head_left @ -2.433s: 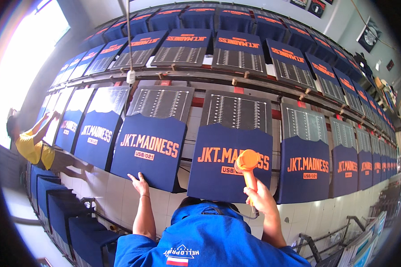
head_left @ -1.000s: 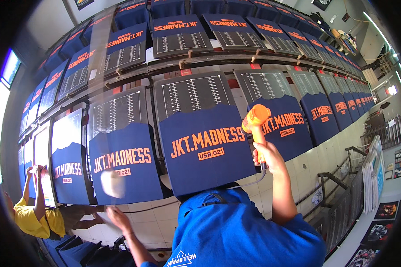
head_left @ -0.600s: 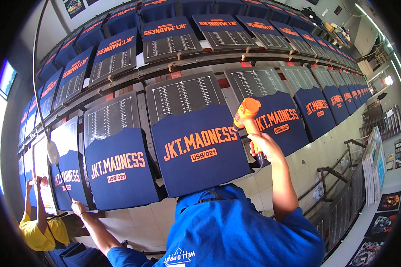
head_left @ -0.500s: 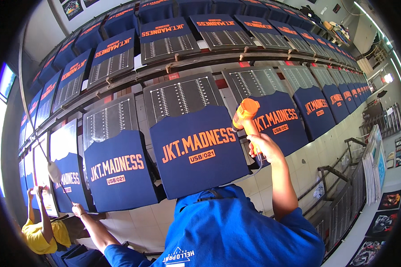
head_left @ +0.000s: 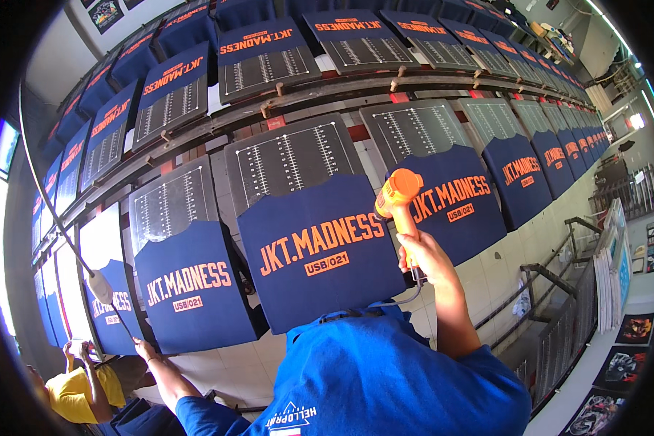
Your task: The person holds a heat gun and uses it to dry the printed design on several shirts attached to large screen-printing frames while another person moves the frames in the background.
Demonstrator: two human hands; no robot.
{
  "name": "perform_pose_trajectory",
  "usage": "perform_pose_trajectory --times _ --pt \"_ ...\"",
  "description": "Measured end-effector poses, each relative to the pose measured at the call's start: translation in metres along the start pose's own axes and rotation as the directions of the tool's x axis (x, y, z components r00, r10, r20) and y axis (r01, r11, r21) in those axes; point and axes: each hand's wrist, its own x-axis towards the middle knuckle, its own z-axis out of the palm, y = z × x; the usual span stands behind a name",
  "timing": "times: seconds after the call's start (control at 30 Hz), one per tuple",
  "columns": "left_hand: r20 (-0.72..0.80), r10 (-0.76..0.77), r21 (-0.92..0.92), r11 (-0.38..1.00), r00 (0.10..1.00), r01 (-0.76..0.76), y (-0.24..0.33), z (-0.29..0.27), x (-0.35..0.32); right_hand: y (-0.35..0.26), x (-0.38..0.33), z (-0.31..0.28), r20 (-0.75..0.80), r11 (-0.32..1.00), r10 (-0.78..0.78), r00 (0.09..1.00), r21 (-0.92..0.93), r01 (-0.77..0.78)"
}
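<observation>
My right hand (head_left: 427, 258) is closed round the handle of an orange heat gun (head_left: 400, 195). The gun's nozzle points left, over the right edge of a navy shirt (head_left: 327, 283) with orange lettering, laid on a dark board. From the handle's base a dark cord (head_left: 414, 292) hangs down toward my body. At the lower left, my left hand (head_left: 145, 349) is closed on a thin cord (head_left: 123, 321), near the front edge of another navy shirt (head_left: 189, 320). That cord rises to a pale, rounded fitting (head_left: 99, 286) and on upward.
Rows of printing boards (head_left: 291, 160) with printed navy shirts curve to both sides. A wooden rail (head_left: 305, 97) with pegs separates the near and far rows. Close by at left is a co-worker in a yellow shirt (head_left: 73, 392). Metal railings (head_left: 548, 280) and stacked panels (head_left: 610, 261) stand right.
The heat gun and my right hand have shifted slightly down in view. My left hand and its cord sit a little lower and further right. The co-worker's hands are lower.
</observation>
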Motion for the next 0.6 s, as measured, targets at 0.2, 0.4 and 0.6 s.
perform_pose_trajectory --times 0.2,0.4,0.6 --pt "0.147 0.008 -0.032 0.999 0.989 -0.003 0.001 0.024 -0.032 -0.004 0.012 0.007 0.006 1.0 0.023 1.0 0.02 -0.023" --pt "0.074 0.224 0.473 0.85 0.972 -0.231 0.022 0.03 -0.051 -0.003 0.003 0.003 0.039 0.998 0.067 0.997 -0.01 -0.067" --pt "0.044 0.158 0.574 0.804 0.986 -0.154 0.018 0.047 -0.094 0.007 -0.013 -0.001 0.008 0.998 0.062 0.998 0.003 -0.062"
